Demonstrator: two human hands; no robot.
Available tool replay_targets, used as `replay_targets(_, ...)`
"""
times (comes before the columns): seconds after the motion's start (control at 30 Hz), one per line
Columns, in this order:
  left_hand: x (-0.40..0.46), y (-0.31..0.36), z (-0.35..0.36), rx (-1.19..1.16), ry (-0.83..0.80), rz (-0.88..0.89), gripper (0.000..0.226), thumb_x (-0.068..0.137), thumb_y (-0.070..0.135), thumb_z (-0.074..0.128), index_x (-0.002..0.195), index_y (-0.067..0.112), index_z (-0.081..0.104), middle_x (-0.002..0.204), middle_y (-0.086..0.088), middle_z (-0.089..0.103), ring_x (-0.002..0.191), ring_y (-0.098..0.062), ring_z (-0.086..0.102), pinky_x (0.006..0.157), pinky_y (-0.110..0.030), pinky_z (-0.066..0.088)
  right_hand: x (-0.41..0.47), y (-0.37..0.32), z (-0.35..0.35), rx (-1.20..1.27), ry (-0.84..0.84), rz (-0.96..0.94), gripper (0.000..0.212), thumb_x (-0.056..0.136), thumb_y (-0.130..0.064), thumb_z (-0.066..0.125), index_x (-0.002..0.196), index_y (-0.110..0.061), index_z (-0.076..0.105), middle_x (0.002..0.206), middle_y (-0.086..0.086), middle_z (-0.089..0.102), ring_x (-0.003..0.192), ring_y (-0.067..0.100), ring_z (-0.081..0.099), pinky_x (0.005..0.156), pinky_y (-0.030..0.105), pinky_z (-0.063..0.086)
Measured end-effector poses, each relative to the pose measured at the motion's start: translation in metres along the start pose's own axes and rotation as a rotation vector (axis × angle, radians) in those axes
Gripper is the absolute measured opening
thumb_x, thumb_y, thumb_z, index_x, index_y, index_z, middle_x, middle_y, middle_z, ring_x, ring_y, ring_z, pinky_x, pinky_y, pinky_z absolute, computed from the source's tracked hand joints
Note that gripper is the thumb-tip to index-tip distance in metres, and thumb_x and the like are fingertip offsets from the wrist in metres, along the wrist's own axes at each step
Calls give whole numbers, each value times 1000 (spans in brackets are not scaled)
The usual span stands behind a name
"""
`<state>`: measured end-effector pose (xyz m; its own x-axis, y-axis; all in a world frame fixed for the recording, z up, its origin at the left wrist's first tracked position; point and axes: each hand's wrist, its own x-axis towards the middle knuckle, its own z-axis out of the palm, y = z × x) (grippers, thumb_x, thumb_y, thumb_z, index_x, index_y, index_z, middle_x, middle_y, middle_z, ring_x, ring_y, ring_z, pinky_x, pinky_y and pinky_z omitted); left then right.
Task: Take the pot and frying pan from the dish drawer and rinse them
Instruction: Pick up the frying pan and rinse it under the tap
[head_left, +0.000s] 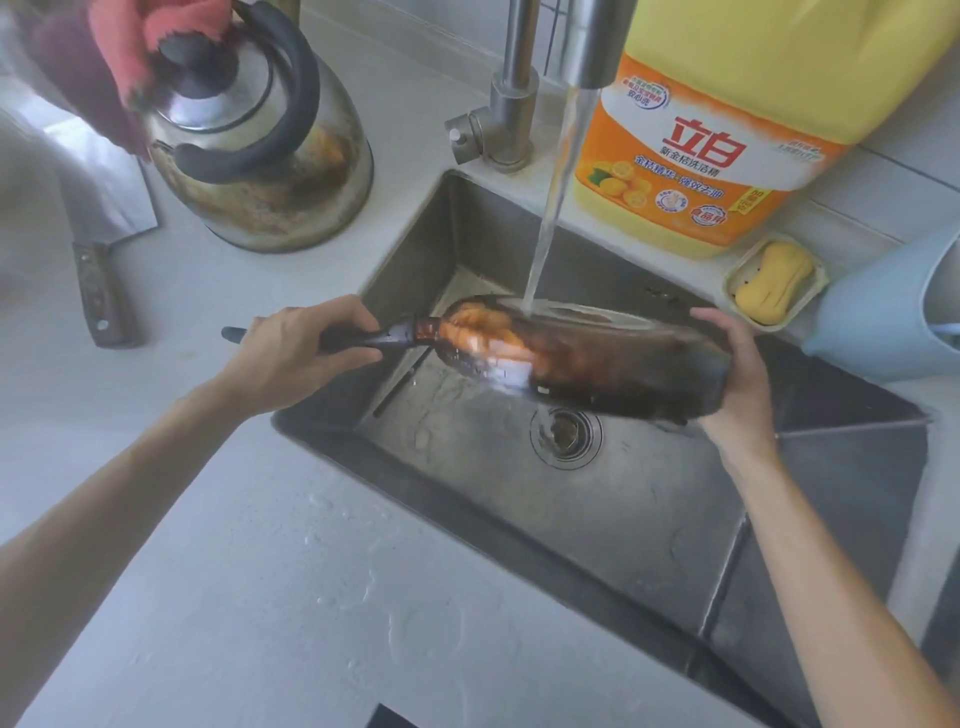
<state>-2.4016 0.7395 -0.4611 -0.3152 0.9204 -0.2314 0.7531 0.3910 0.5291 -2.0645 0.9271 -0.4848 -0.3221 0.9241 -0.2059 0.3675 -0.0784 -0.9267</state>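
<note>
A dark frying pan (587, 364) with a scorched brown-orange underside is held tilted over the steel sink (649, 519). Water from the faucet (587, 47) falls onto the pan's upper rim and runs off toward the drain (566, 436). My left hand (301, 353) is closed around the pan's black handle at the sink's left edge. My right hand (737, 379) cups the pan's far side, fingers over the rim. No pot shows in the sink.
A stained metal kettle (260, 156) with a red cloth on its lid stands on the counter at the back left. A cleaver (98, 218) lies left of it. A big yellow detergent jug (727, 130), a soap dish (774, 280) and a light blue container (893, 312) line the sink's back right.
</note>
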Motion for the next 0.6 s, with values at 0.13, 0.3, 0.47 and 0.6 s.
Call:
replay_targets(0.13, -5, -5, 2, -1, 142, 56, 21, 77, 48, 66, 90, 38, 54, 82, 12, 65, 74, -17, 59, 69, -37, 41, 6, 4, -2, -205, -116, 136, 36, 83, -20, 64, 117, -29, 61, 112, -13, 61, 108, 11, 57, 95, 31, 45)
replay_targets(0.3, -1, -13, -2, -1, 220, 132, 18, 79, 33, 72, 90, 33, 58, 87, 16, 61, 78, -16, 55, 67, -39, 45, 2, 15, -6, 208, -215, 168, 39, 93, -2, 51, 129, -17, 57, 123, -2, 65, 112, 13, 60, 90, 26, 50)
replay_targets(0.47, 8, -22, -1, -33, 233, 202, 18, 78, 26, 74, 91, 24, 62, 87, 26, 58, 82, -15, 55, 68, -37, 47, -2, 22, -12, 496, -299, 168, 35, 95, -7, 39, 127, -18, 49, 99, -2, 67, 89, 14, 58, 72, 23, 47)
replay_targets(0.6, 13, -27, -3, -54, 214, 198, 19, 73, 22, 78, 87, 18, 67, 89, 4, 67, 82, -25, 62, 72, -47, 51, -7, 24, -16, 343, -409, 121, 56, 83, -21, 68, 133, -23, 44, 111, 0, 69, 104, 16, 61, 86, 25, 51)
